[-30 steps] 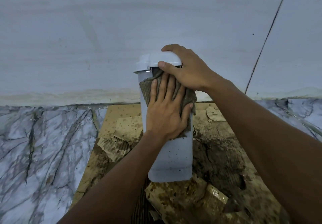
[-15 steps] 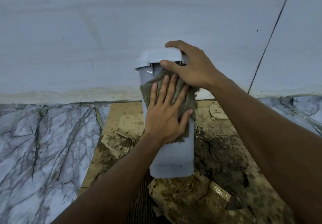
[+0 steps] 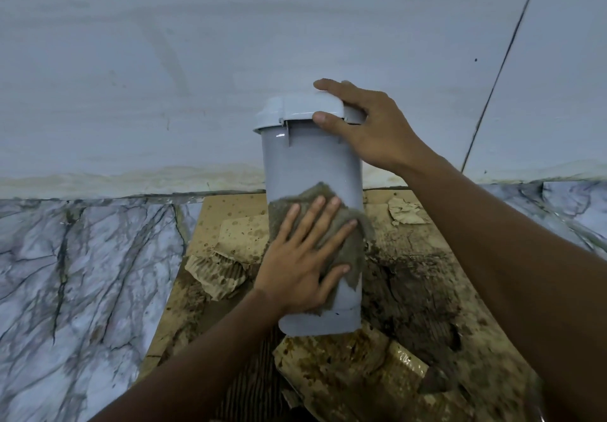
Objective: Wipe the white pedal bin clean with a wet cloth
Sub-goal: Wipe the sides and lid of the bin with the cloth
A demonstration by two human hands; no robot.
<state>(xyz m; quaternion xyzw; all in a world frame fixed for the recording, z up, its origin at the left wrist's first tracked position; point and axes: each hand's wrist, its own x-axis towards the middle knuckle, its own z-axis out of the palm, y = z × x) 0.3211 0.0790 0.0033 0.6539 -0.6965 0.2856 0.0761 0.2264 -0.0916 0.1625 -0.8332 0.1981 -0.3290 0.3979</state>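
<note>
Head view: left hand (image 3: 295, 273), fingers spread flat, presses cloth (image 3: 359, 244) beneath them against bin (image 3: 312, 158); right hand (image 3: 371, 129) fingers and thumb clamp lid (image 3: 295, 107).

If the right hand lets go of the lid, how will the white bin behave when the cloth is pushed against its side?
The bin would probably tip or slide: it is tall and narrow, and stands on soggy, uneven cardboard. It is likely light plastic, since the right hand steadies its lid while the left hand presses the cloth.

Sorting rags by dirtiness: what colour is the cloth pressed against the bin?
The cloth is a mottled greyish brown, seen best in the head view.
</note>
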